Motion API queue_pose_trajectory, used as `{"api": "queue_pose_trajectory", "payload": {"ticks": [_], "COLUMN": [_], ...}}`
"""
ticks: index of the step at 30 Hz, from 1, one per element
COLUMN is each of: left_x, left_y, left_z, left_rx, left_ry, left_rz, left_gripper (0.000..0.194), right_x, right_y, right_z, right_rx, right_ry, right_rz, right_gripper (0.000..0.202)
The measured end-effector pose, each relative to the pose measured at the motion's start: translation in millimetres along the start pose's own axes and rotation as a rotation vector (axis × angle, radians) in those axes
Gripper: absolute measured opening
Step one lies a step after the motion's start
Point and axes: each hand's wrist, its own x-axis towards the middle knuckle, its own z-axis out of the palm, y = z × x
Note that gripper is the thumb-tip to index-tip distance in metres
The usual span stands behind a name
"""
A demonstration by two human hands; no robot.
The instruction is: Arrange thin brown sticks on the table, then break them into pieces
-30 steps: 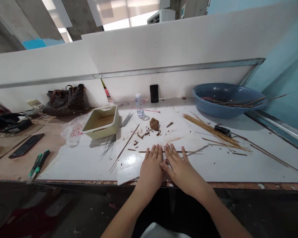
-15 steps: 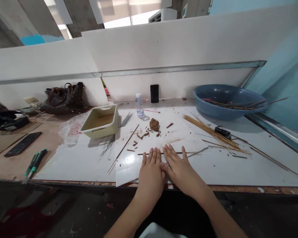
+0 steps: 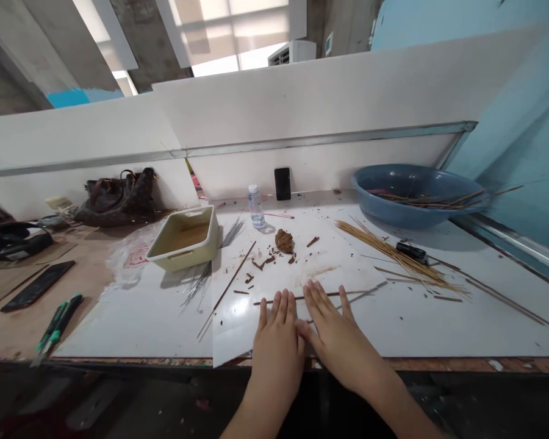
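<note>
Both hands lie flat, side by side, at the front of a white board. Under the fingertips of my left hand (image 3: 278, 341) and my right hand (image 3: 332, 329) runs a thin brown-coated stick (image 3: 299, 298), its paler end sticking out to the right. My fingers are stretched out, and the thumbs meet or nearly meet. A lump of brown clay-like paste (image 3: 283, 241) sits beyond the hands with crumbs and short broken bits around it. Another brown-coated stick (image 3: 234, 276) lies slantwise to the left. Beside my right hand, a grey strip (image 3: 368, 291) is partly hidden by the fingers.
At right are a bundle of thin bamboo sticks (image 3: 384, 244), a black-handled tool (image 3: 412, 251) and a blue basin (image 3: 416, 210) holding sticks. Leftward are a yellowish tub (image 3: 176, 262) of liquid, green-handled cutters (image 3: 59, 326), a phone (image 3: 39, 285) and a handbag (image 3: 119, 198). A bottle (image 3: 256, 207) stands behind.
The whole scene sits slightly lower in view as the camera tilts up. My hands stay flat over the stick, with hardly any shift relative to the board.
</note>
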Motion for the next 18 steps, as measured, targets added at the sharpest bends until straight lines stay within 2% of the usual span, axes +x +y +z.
{"api": "queue_pose_trajectory", "payload": {"ticks": [2,4,9,11,13,15,18], "left_x": [-16.6,-20.3,21.7,29.6,20.7,1.8,-15.4], "left_y": [-1.8,-2.8,-0.7,-0.8,-2.8,-6.3,-11.3], "left_z": [2.6,1.8,-11.4,-13.4,-10.9,-5.3,0.1], "left_rx": [0.000,-0.004,-0.030,-0.038,-0.029,-0.007,0.019], "left_ry": [0.028,0.036,-0.028,-0.035,-0.008,0.039,0.077], "left_rz": [0.027,0.042,-0.069,-0.089,-0.063,-0.023,0.017], "left_gripper": [0.062,0.062,0.060,0.058,0.056,0.056,0.058], "right_x": [-15.6,-21.1,14.1,21.5,13.2,-4.6,-21.4], "right_y": [2.6,6.6,10.3,9.4,9.3,11.4,16.7], "right_z": [7.4,9.2,-6.8,-7.8,-2.2,6.4,11.9], "right_rx": [0.009,0.013,-0.017,-0.035,-0.039,-0.031,-0.020], "right_ry": [0.015,0.005,-0.033,-0.014,0.014,0.033,0.017], "right_rz": [-0.032,-0.044,0.020,0.044,0.021,-0.031,-0.081], "right_gripper": [0.072,0.071,0.073,0.074,0.074,0.072,0.070]}}
